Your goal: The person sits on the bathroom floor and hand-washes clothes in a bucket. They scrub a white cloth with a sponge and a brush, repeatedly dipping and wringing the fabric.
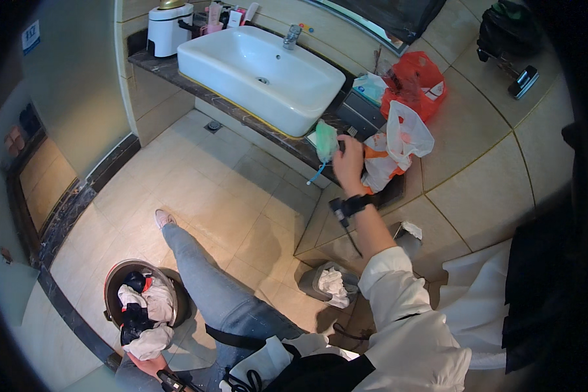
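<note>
On the dark stone counter [255,109], my right hand [349,164] reaches in from the right, its fingertips beside a pale green mesh pouch [327,140] with a blue cord hanging down. A small dark patch shows between thumb and forefinger; whether they grip anything is unclear. Low at the left, my left hand [149,365] is at the near rim of a metal bucket [111,289]. It holds the end of a bundle of white, black and red clothes [147,313], which spills over that rim. The cloth hides my left fingers.
A white washbasin [215,54] with a faucet [291,37] sits on the counter. Red [416,81] and white-orange plastic bags [379,171] stand beside a grey drawer box [360,112]. Below are a waste bin [311,284], a floor drain [213,126] and a raised dark sill [73,318].
</note>
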Demonstrator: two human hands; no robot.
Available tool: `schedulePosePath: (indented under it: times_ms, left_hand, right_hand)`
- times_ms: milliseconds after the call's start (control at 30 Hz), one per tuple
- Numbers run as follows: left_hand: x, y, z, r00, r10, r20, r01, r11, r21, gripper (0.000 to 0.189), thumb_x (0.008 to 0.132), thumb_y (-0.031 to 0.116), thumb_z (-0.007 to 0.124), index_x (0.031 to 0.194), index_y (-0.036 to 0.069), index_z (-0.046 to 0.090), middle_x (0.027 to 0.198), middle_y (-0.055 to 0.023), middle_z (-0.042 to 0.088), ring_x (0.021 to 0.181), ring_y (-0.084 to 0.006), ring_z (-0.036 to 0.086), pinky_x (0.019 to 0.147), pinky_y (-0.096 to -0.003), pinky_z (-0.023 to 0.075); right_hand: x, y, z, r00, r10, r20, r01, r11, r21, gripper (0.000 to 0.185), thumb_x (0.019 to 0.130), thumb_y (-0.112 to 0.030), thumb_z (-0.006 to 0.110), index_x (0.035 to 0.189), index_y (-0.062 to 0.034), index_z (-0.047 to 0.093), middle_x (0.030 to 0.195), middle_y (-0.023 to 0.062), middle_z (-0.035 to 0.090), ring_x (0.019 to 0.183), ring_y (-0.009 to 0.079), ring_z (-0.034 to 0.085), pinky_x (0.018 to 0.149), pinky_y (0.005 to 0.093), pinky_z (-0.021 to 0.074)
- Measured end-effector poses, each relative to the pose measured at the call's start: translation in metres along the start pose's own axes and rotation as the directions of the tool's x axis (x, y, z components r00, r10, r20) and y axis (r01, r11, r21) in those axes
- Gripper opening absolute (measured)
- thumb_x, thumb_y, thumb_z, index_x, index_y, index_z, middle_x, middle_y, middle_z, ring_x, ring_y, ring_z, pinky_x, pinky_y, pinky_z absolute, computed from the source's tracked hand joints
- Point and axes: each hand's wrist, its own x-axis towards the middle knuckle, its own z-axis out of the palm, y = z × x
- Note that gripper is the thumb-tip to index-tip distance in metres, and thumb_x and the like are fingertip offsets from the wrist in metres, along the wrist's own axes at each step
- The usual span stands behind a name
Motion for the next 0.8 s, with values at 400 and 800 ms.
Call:
schedulePosePath:
  times_ms: [400,800]
  left_hand:
    - [0.004,-0.021,-0.030,0.979,-0.204,0.010,0.193,0.912,-0.363,0.051,0.088,0.015,0.058,0.132,-0.001,0.039,0.118,-0.0139,0.057,0.104,-0.0225,0.058,0.092,-0.0321,0.0455]
    - [-0.007,-0.006,-0.009,0.925,-0.373,-0.073,0.293,0.823,-0.487,0.045,0.097,0.020,0.042,0.139,0.005,0.036,0.126,-0.0129,0.054,0.109,-0.0244,0.056,0.096,-0.0352,0.0436]
  right_hand:
    - [-0.005,0.054,-0.006,0.848,0.306,0.432,0.009,0.807,-0.590,0.030,0.080,-0.020,0.059,0.101,0.0021,0.061,0.082,0.0175,0.067,0.078,0.0340,0.066,0.067,0.0422,0.0537]
    - [0.049,0.090,0.039,0.768,0.350,0.537,0.151,0.715,-0.682,0.027,0.084,-0.025,0.053,0.099,-0.0094,0.069,0.114,0.0134,0.062,0.113,0.0286,0.049,0.091,0.0462,0.0376]
